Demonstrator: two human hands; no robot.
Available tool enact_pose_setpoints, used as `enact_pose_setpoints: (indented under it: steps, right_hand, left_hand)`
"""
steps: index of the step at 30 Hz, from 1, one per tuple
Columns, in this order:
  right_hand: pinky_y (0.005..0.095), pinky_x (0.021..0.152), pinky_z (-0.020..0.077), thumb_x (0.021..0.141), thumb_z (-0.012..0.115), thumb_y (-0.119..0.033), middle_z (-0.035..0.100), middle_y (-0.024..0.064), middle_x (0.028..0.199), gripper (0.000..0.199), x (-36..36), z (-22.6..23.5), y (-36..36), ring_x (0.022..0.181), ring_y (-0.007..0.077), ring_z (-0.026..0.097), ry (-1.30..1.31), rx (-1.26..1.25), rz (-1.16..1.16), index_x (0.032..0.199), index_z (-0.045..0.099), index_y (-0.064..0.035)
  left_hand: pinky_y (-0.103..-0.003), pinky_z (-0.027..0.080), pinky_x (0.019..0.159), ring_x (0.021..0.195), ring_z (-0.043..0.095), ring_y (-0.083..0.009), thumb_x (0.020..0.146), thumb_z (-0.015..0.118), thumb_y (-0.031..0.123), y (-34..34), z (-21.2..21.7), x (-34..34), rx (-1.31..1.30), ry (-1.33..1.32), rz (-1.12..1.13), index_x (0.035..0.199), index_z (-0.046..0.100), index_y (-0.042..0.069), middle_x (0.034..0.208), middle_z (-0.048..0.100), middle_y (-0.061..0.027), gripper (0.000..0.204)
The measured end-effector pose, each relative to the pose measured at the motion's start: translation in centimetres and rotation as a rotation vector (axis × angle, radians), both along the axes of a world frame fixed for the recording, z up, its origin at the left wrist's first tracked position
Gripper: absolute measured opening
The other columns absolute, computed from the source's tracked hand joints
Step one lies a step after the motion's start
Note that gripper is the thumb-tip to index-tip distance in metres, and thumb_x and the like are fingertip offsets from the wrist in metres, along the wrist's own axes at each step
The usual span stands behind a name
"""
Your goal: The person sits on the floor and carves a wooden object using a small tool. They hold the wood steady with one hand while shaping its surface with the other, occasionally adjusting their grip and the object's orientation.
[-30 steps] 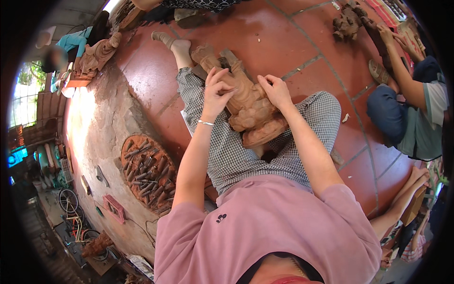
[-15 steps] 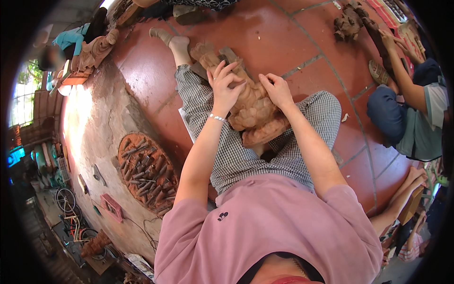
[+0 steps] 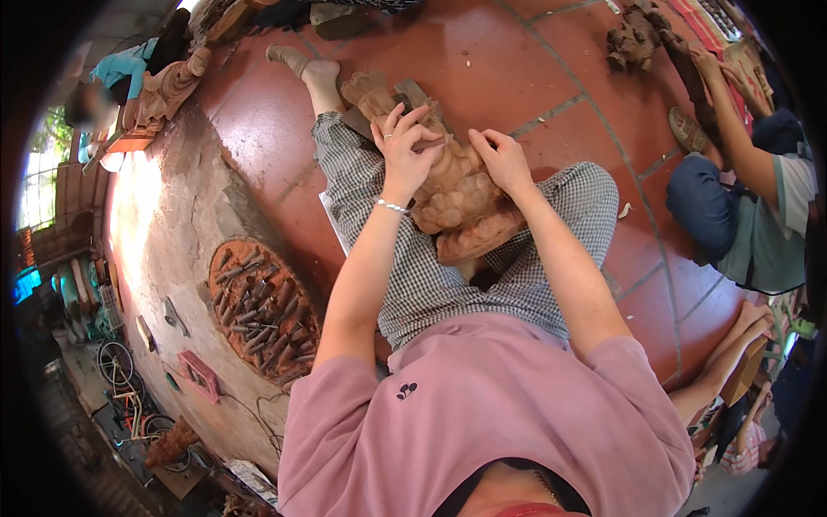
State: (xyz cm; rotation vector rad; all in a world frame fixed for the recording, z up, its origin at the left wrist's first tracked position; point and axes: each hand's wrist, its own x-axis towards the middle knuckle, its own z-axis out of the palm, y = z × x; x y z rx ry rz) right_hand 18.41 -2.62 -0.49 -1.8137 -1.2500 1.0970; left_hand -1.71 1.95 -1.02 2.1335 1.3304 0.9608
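Observation:
A brown wood carving (image 3: 461,194) with rounded, lumpy relief lies aslant across my lap, between my checked trouser legs. My left hand (image 3: 405,153), with a ring and a bracelet, is over the carving's upper left part. Its thumb and forefinger pinch a small brown piece (image 3: 428,145), too small to name, against the wood; the other fingers are raised. My right hand (image 3: 506,162) grips the carving's right edge with curled fingers, its fingertips partly hidden. Past my left hand, a dark flat block (image 3: 412,91) shows beside the carving's far end.
On my left, a round reddish tray (image 3: 226,320) holds many carving tools (image 3: 267,302) on a stone-like slab (image 3: 164,258). A pink brick-shaped frame (image 3: 200,376) lies there too. One person (image 3: 741,207) sits on the red tiled floor (image 3: 482,52) at right; another (image 3: 129,69) works far left.
The whole view has shifted slightly. My left fingers have moved a little over the carving, still pinching the small piece; my right hand stays on the edge.

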Motion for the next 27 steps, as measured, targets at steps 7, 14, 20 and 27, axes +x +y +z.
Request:
enact_pose_setpoints:
  steps: [7,14,20,27]
  right_hand:
    - [0.0385,0.072,0.0481,0.096,0.058,-0.05,0.065,0.0124,0.076,0.048,-0.1,-0.4,0.0,0.075,0.0277,0.062,0.007,0.024,0.002,0.093,0.069,-0.0028]
    - [0.0412,0.075,0.05,0.095,0.057,-0.052,0.068,0.0144,0.078,0.05,-0.1,-0.5,-0.3,0.078,0.0327,0.067,-0.014,0.015,-0.002,0.093,0.071,-0.0045]
    - [0.0351,0.069,0.046,0.097,0.059,-0.046,0.061,0.0093,0.072,0.047,-0.2,-0.4,0.0,0.07,0.0219,0.057,0.017,0.029,0.001,0.091,0.067,-0.0004]
    - [0.0322,0.066,0.0438,0.098,0.06,-0.043,0.057,0.0062,0.07,0.046,-0.1,0.1,-0.2,0.066,0.0165,0.051,0.029,0.041,-0.019,0.091,0.065,0.0014]
  left_hand:
    - [-0.049,0.027,0.119,0.149,0.029,-0.0357,0.069,0.087,0.009,-1.9,-0.5,-3.9,-0.205,-0.342,-0.112,0.077,0.075,0.012,0.148,0.054,-0.0058,0.015]
    - [-0.056,0.018,0.12,0.148,0.03,-0.0358,0.07,0.087,0.016,-0.3,0.6,-1.9,0.02,0.041,-0.152,0.08,0.077,0.015,0.144,0.058,-0.0044,0.013]
    - [-0.059,0.014,0.12,0.148,0.03,-0.0351,0.071,0.087,0.02,0.0,-0.2,-4.0,-0.136,-0.293,-0.171,0.077,0.078,0.016,0.143,0.058,-0.0028,0.011]
    - [-0.06,0.002,0.121,0.151,0.026,-0.0305,0.075,0.084,0.024,0.9,1.2,-2.0,-0.074,0.067,-0.204,0.078,0.077,0.018,0.146,0.056,0.0,0.01]
